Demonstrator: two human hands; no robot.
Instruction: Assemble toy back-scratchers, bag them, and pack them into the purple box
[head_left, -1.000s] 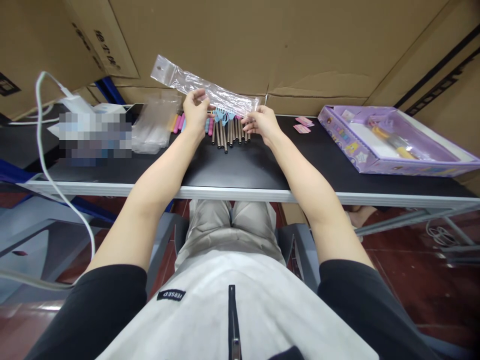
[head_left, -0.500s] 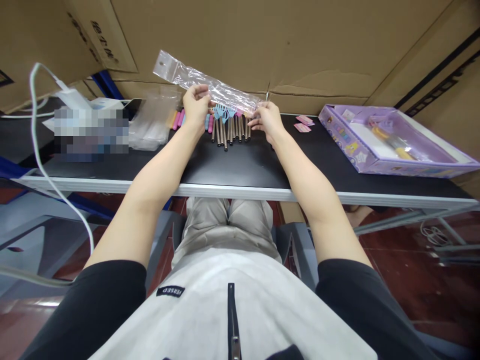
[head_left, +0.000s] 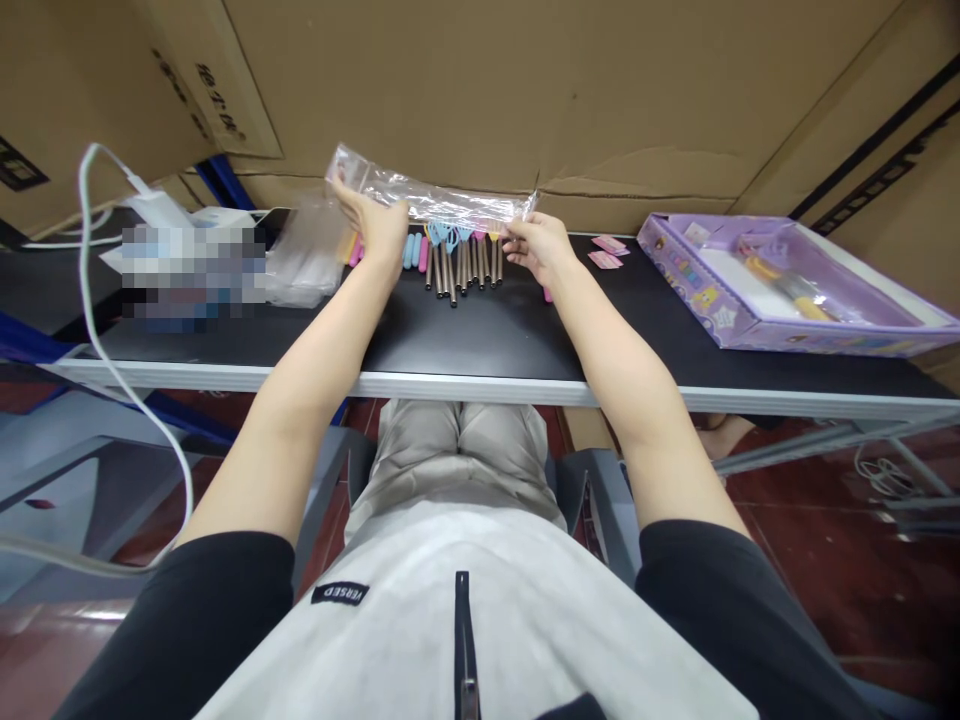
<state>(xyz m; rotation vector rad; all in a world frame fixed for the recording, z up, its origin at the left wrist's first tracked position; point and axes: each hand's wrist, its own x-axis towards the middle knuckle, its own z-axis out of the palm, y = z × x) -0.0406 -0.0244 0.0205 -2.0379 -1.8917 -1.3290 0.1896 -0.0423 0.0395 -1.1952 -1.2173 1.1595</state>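
A long clear plastic bag (head_left: 442, 200) is stretched between my two hands above the far part of the table. My left hand (head_left: 375, 225) grips it near the end with the hang tab, thumb raised along it. Its other end is pinched in the fingers of my right hand (head_left: 541, 243). Below the bag lies a row of metal tubes (head_left: 461, 265) with blue, pink and yellow tops, whose kind I cannot make out. Pink and blue sticks (head_left: 415, 252) lie beside them, partly behind my left hand. A pink end (head_left: 547, 295) shows by my right wrist.
A stack of clear bags (head_left: 304, 265) lies left of my left hand. Small pink cards (head_left: 606, 252) lie right of my right hand. Further right stands a purple box (head_left: 720, 310) with packaged items inside. A white cable (head_left: 88, 250) loops at the left, and cardboard (head_left: 480, 90) rises behind the table.
My left hand has slid left along the bag to its tab end, and that end has come down, so the bag is nearer level. My right hand still holds the other end.
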